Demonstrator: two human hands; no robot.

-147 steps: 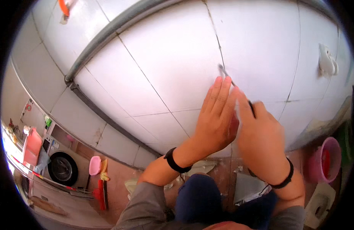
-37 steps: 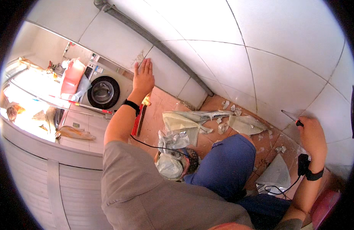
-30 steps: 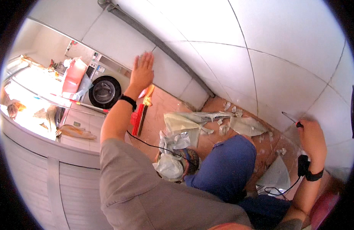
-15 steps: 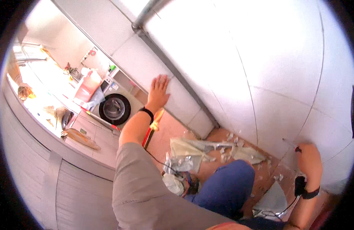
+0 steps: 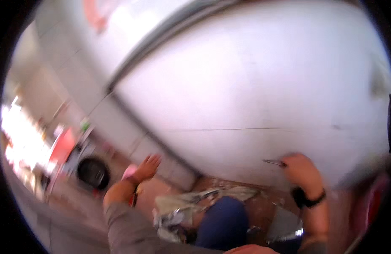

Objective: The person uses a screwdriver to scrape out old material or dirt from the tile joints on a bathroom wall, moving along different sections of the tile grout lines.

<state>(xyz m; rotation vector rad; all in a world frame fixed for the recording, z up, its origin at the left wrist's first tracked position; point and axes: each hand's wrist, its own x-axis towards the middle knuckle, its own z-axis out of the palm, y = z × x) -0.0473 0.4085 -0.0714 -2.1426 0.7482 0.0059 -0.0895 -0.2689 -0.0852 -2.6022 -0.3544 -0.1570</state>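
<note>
The thin metal tool (image 5: 271,161) is in the right hand (image 5: 303,170), pointing left in front of the lower tiled wall (image 5: 229,97); I can't tell whether its tip touches. The right fingers are curled tight around its handle. The left hand (image 5: 148,167) is empty, fingers spread, far left by the dark strip (image 5: 140,127); I can't make out contact there. Nearer me are the blue-clad knee (image 5: 224,224), crumpled sheets (image 5: 174,203) on the left and a grey sheet (image 5: 284,224) on the right.

A skid of the tip across smooth tile could scratch it, I judge, and loose sheets underfoot could cost the person balance. Motion blur makes depth hard for me to read.

Half a second ago my view tipped lower; now the wall fills more of it, the washing machine (image 5: 94,172) sits lower left, and the tool remains in the same hand.
</note>
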